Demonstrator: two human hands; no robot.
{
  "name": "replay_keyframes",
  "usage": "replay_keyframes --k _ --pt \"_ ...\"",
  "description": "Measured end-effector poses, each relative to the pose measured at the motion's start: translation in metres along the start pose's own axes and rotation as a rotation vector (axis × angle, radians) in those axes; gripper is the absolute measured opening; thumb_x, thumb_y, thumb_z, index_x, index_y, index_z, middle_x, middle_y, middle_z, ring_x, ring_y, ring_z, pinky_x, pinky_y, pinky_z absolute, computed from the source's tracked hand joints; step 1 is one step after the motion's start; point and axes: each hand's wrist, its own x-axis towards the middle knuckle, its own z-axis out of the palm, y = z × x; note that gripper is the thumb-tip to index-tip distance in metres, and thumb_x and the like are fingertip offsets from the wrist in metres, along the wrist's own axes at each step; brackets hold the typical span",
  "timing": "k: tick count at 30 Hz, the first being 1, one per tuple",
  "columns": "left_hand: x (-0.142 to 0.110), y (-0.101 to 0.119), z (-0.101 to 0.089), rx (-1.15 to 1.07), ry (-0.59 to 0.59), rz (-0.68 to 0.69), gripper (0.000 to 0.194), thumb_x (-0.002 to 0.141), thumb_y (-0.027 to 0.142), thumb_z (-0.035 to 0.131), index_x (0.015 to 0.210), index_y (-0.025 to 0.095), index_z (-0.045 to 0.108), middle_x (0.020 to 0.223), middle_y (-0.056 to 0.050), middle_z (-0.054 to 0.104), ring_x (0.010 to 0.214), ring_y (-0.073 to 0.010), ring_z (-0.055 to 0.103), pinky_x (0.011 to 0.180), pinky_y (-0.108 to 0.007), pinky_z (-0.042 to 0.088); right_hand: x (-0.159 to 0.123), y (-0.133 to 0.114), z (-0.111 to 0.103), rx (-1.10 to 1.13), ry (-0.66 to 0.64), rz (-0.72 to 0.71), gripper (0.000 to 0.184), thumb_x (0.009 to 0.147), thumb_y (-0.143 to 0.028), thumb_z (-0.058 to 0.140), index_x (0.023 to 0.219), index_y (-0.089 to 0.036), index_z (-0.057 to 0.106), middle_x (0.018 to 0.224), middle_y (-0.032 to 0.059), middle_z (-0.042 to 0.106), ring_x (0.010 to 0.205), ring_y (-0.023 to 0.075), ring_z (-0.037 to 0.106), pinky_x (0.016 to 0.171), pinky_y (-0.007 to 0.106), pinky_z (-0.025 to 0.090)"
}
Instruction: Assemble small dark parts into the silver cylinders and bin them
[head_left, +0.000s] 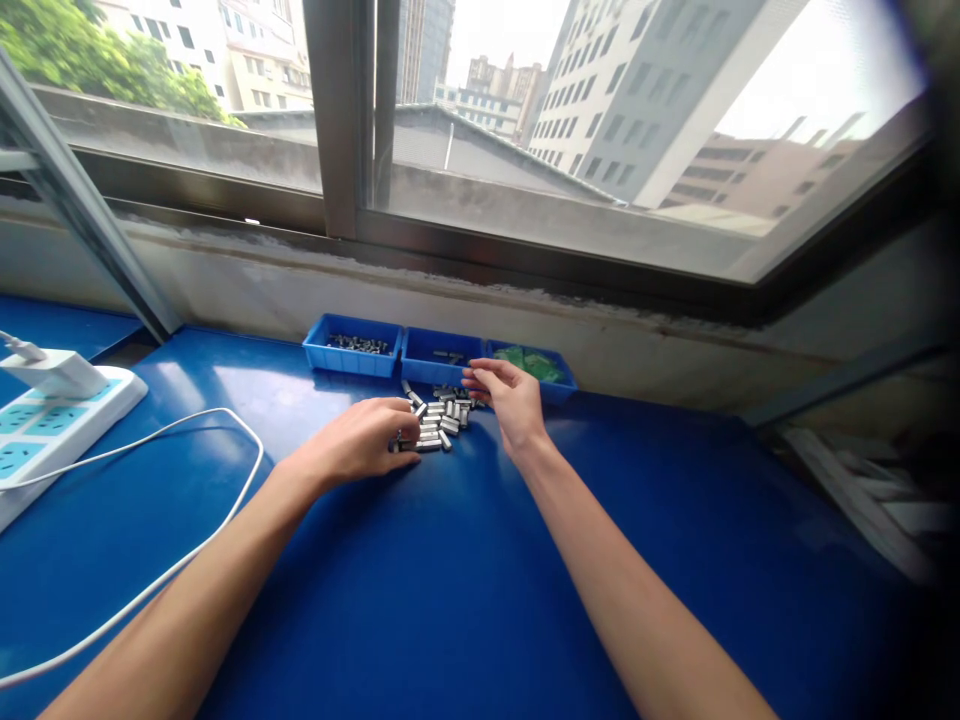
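Blue worktop (pixel 465 560) under a window carries a heap of small metal sleeves (pixel 441 420), the left hand (pixel 367 440) curled loosely over its near edge, holding nothing visible, the right hand (pixel 510 398) spread flat beside it, where a careless sweep might scatter pieces toward the three blue trays (pixel 352 360).

Bright window daylight (edges vignetted).
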Motion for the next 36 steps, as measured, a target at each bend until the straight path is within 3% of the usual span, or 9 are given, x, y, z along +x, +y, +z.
replay_keyframes --k 6,10,15,21,32,36 --pt "0.000 0.002 0.002 0.042 -0.046 0.005 0.014 0.090 0.029 0.060 0.084 0.018 0.065 0.088 -0.003 0.063 0.077 -0.0154 0.059 0.065 -0.024 0.040 -0.033 0.016 -0.013 -0.109 0.043 -0.115 0.018 0.077 -0.032 0.069 0.089 -0.019 0.072 0.072 0.0019 0.072 0.061 0.0141 0.064 0.062 0.027 0.052" --pt "0.002 0.004 0.001 -0.022 -0.001 -0.002 0.015 0.094 0.031 0.057 0.091 0.018 0.064 0.091 -0.004 0.064 0.082 -0.0169 0.060 0.070 -0.026 0.043 -0.042 0.019 -0.015 -0.132 0.006 -0.133 0.019 0.079 -0.034 0.068 0.090 -0.020 0.071 0.069 0.0007 0.069 0.058 0.0146 0.062 0.060 0.028 0.051" --pt "0.007 0.010 -0.001 -0.221 0.189 -0.080 0.017 0.094 0.033 0.058 0.093 0.017 0.064 0.083 -0.001 0.069 0.071 -0.0125 0.061 0.065 -0.022 0.044 -0.049 0.013 -0.011 -0.135 -0.099 -0.132 0.016 0.081 -0.033 0.066 0.092 -0.022 0.070 0.068 -0.0003 0.068 0.058 0.0144 0.060 0.060 0.027 0.050" --pt "0.008 0.014 -0.001 -0.288 0.418 -0.073 0.025 0.085 0.040 0.070 0.085 0.016 0.065 0.076 -0.001 0.070 0.067 -0.0105 0.062 0.064 -0.020 0.048 -0.062 0.002 -0.002 -0.087 -0.345 -0.099 0.021 0.087 -0.035 0.064 0.104 -0.024 0.069 0.080 0.0008 0.072 0.070 0.0152 0.065 0.065 0.026 0.051" --pt "0.008 0.017 0.003 -0.391 0.398 -0.079 0.015 0.083 0.028 0.071 0.090 0.016 0.066 0.080 -0.002 0.073 0.070 -0.0118 0.067 0.067 -0.020 0.054 -0.059 0.007 0.000 0.028 -0.446 0.063 0.024 0.078 -0.037 0.076 0.094 -0.020 0.074 0.086 0.0038 0.076 0.075 0.0183 0.072 0.074 0.032 0.058" --pt "0.008 0.015 0.005 -0.427 0.393 -0.120 0.029 0.081 0.026 0.072 0.106 0.018 0.059 0.087 -0.002 0.073 0.075 -0.0136 0.069 0.071 -0.023 0.056 -0.055 0.010 -0.002 0.009 -0.364 0.034 0.027 0.075 -0.039 0.078 0.093 -0.018 0.074 0.085 0.0046 0.076 0.076 0.0185 0.072 0.073 0.031 0.058"
